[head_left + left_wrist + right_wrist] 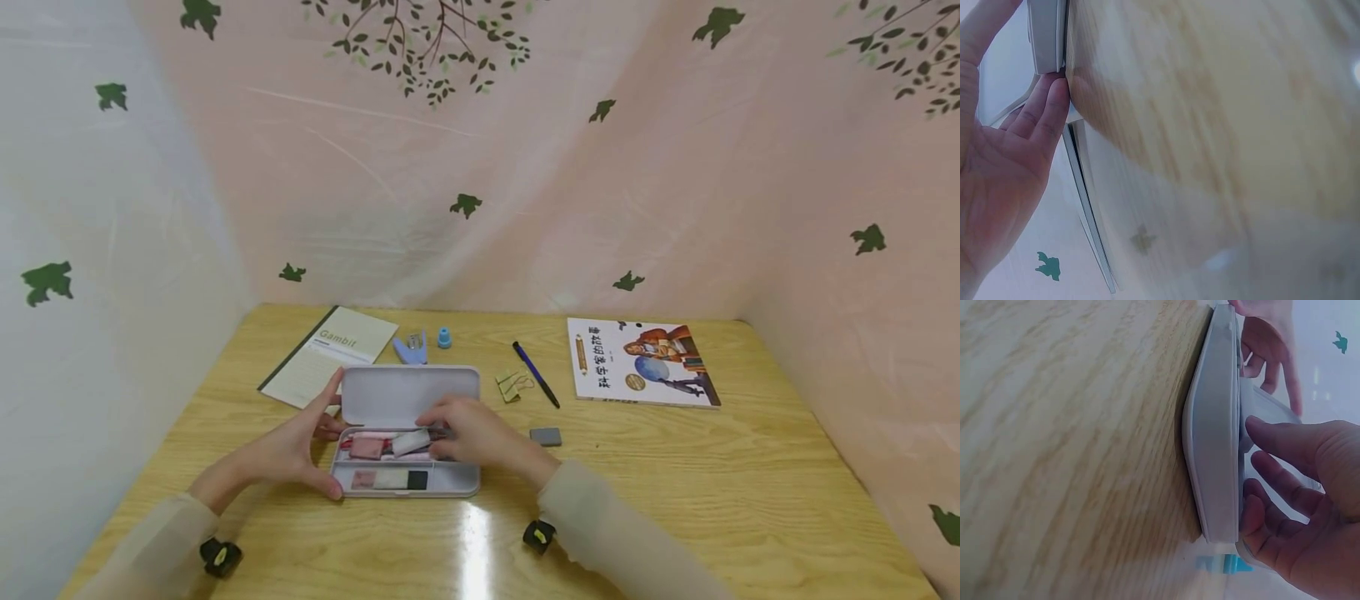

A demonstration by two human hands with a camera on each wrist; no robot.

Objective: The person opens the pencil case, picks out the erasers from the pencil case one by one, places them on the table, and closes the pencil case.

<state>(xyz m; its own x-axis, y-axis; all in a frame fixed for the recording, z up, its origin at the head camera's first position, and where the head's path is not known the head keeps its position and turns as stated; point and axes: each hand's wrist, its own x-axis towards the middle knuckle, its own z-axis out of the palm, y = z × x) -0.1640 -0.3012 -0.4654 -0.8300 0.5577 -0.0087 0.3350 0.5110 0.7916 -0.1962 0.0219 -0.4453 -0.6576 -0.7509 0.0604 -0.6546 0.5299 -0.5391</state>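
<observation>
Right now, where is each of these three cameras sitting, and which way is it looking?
Head: worn high, looking forward and down at the table; shows both forearms, the left hand and right hand at the open pencil case.
Left wrist: low by the tabletop, looking along the palm to the case's edge.
Right wrist: low too, facing the case side-on; right fingers show.
All three share the case.

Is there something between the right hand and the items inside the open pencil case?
Nothing visible. The right hand already reaches into the open pencil case, its fingers over the items in the tray, while the left hand steadies the case's left end.
</observation>
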